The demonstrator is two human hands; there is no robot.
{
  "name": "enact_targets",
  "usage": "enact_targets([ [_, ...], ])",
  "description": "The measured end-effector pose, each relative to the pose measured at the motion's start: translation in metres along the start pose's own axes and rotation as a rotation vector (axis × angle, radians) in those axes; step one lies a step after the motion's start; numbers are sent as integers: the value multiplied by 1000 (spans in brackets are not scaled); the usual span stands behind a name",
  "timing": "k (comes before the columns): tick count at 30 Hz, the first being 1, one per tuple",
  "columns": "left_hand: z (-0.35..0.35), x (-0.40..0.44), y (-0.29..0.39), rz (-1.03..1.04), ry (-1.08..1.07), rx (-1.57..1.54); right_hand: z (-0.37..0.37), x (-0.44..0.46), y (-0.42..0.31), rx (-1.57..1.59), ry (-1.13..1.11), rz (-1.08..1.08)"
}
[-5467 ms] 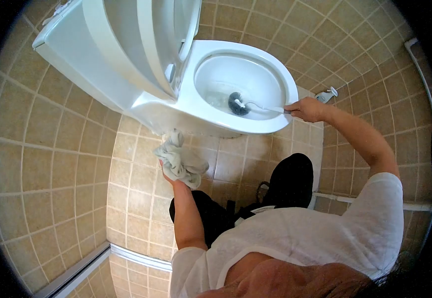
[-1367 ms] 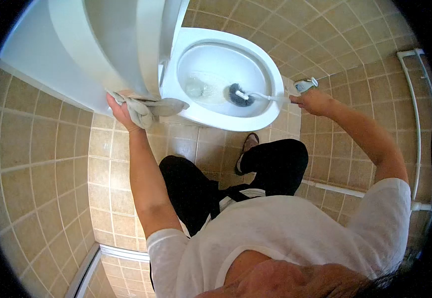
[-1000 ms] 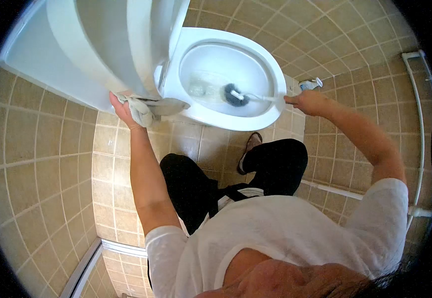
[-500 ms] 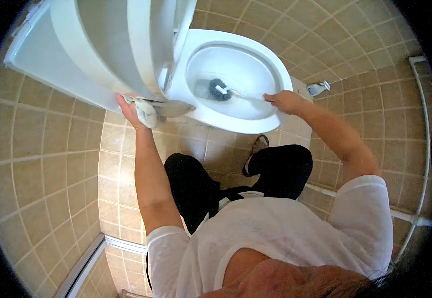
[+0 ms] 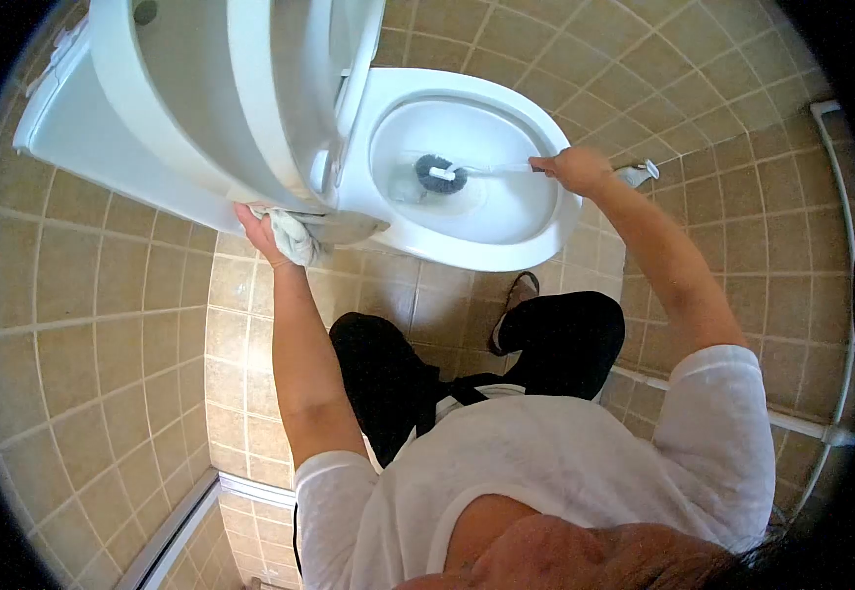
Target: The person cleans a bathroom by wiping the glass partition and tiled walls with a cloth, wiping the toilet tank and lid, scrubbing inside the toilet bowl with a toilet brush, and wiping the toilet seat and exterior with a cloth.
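My right hand [image 5: 579, 172] is closed around the handle of a toilet brush [image 5: 440, 175]. Its dark round bristle head sits low in the bowl of a white toilet [image 5: 457, 252], and the pale handle reaches over the right side of the bowl. On the left, my left hand [image 5: 262, 234] is at the lower edge of the raised toilet seat [image 5: 147, 108], with a pale cloth [image 5: 295, 240] bunched in it. The seat edge and the cloth hide part of its fingers.
A white spray bottle [image 5: 636, 175] stands on the floor behind my right hand. Tiled walls [image 5: 83, 285] close in on both sides. A white pipe [image 5: 845, 236] runs along the right wall. A metal track [image 5: 167, 531] crosses the floor at lower left.
My right hand has moved away from me, so the brush handle lies more level across the bowl. The bristle head has shifted only slightly. My left hand stays at the seat with the cloth.
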State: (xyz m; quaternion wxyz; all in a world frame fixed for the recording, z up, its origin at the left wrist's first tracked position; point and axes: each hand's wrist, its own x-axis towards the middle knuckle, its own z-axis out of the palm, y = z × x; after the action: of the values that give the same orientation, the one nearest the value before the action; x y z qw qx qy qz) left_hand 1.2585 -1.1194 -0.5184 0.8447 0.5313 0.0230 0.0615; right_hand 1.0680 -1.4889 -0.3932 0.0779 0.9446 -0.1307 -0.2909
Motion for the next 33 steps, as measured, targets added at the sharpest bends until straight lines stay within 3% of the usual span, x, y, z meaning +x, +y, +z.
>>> enact_targets([
  [2, -10, 7, -9, -40, -65, -65, 10, -11, 1, 22, -53, 7],
  [5, 2, -2, 4, 14, -46, 18, 53, -37, 11, 112, 121, -313],
  [9, 6, -7, 7, 10, -41, -3, 9, -65, -1, 84, -120, -104],
  [11, 10, -6, 16, -256, 6, -338, 3, -50, 18, 75, -70, -87],
  [13, -29, 26, -33, -163, -80, -246, -1, -44, 21, 59, -48, -40],
  [16, -13, 9, -18, -83, -131, -223, 6, -54, 1, 110, -61, -171],
  [18, 14, -9, 13, -11, -21, 206, 24, -53, -7, 158, -32, -214],
  [22, -4, 0, -5, 42, -62, 132, 28, -28, -35, 165, -108, -149],
  [24, 9, -10, 12, 7, -28, 10, 34, -12, -44, 129, -92, -156],
  [25, 6, -4, 10, -130, -18, -193, 34, -3, -49, 130, -92, -160],
  [28, 4, -5, 9, 52, -70, 89, 31, 16, -61, 76, -41, -172],
  [31, 17, -13, 21, -85, 60, -47, 23, 31, -77, -30, -22, -149],
  [33, 21, -16, 24, -65, 61, -33, 22, 42, -86, 16, -60, -94],
])
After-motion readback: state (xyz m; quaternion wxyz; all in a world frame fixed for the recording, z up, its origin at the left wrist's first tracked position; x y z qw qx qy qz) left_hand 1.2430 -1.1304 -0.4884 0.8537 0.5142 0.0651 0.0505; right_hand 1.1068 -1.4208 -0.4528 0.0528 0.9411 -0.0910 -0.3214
